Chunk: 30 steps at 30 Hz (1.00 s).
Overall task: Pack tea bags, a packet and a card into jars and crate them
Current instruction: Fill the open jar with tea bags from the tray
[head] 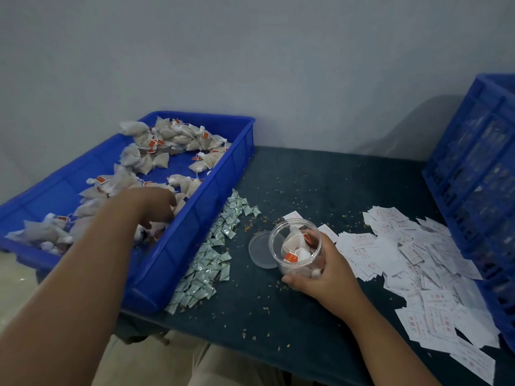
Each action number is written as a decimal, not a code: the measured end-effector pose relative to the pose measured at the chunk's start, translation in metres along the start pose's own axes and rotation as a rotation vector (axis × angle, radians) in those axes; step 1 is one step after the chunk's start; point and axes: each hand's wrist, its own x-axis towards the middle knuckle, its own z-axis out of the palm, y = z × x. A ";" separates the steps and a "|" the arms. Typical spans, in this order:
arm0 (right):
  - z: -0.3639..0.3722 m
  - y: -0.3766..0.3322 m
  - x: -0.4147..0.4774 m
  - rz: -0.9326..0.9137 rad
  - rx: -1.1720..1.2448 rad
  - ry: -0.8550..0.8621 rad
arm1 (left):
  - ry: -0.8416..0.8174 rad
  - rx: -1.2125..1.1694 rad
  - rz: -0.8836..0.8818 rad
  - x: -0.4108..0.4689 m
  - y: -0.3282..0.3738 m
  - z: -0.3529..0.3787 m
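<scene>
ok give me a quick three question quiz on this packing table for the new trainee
1. Short answer: which container is the left hand reaching into?
2. True or false: the lid is on the jar.
3. Which hand holds the jar? A) left hand B) right hand C) neither

Key
1. The blue tray of tea bags.
2. False; it lies on the table beside the jar.
3. B
</scene>
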 end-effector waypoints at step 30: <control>-0.002 -0.004 -0.001 0.013 0.069 0.014 | 0.401 -0.781 0.690 -0.106 0.107 -0.010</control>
